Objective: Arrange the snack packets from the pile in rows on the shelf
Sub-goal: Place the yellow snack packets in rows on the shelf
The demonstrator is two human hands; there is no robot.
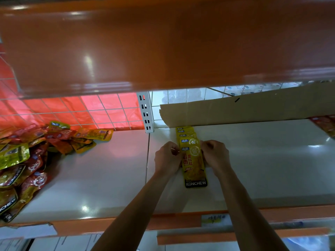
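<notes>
The left hand (167, 157) and right hand (215, 155) pinch the front yellow foil snack packet (194, 165) by its sides; slippery overlap may skew the packet row (184, 135) behind it.

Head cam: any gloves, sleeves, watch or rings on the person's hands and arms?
None visible. Left hand and right hand are bare, no gloves. Left forearm and right forearm are uncovered down to the bottom edge of the frame, so no sleeve shows. No watch, band or ring can be seen, though the fingers are slightly blurred.
</notes>
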